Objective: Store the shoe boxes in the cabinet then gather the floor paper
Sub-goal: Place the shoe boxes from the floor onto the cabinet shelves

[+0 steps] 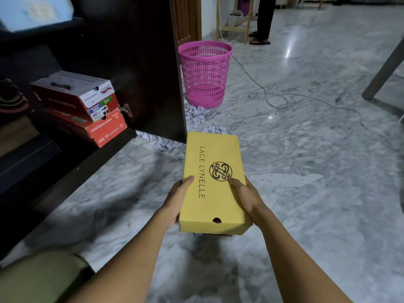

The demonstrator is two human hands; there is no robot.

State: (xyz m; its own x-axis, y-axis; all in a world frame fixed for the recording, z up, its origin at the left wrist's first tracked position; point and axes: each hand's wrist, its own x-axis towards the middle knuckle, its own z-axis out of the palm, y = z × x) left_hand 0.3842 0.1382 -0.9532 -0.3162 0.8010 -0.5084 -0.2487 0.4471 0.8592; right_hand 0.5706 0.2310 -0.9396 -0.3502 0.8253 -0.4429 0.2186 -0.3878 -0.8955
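A person holds a yellow shoe box (215, 200) in both hands above a marble floor (306, 182), in front of an open dark cabinet (140, 68). The left hand (178, 200) grips the box's left side, thumb lying flat on the lid and fingers curled underneath, out of sight. The right hand (247, 195) grips the right side, its thumb resting on the lid at the edge of the round logo. The box is lid-up, its long axis running straight away from the person toward a pink basket (205, 73). Inside the cabinet, at left, a white-and-red shoe box (74, 92) sits on an orange one (102, 130). Crumpled paper (196, 115) lies on the floor between the held box and the basket.
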